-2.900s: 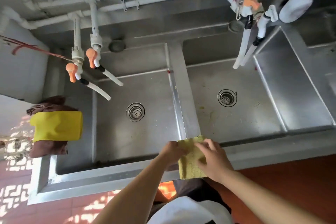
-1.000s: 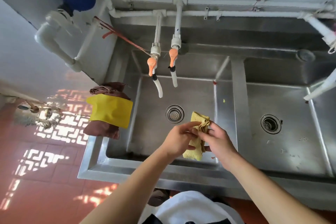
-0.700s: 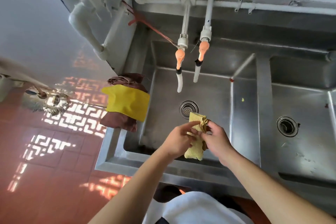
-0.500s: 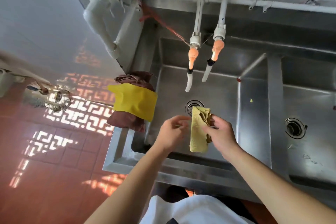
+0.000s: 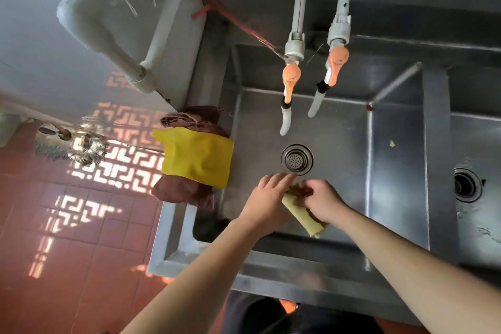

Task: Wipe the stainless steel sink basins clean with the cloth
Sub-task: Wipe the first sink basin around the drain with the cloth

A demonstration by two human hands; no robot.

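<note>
We observed the yellow cloth folded into a narrow roll, held slantwise above the left sink basin, near its round drain, the steel dull, a second basin alongside, to its right.

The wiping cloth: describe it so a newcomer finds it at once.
Find the left basin of the steel sink, with its round drain strainer. Just nearer than the strainer, both hands meet on a rolled pale-yellow cloth. Unlike the flat bright-yellow cloth draped on the sink's left rim, this one is hand-held.
</note>
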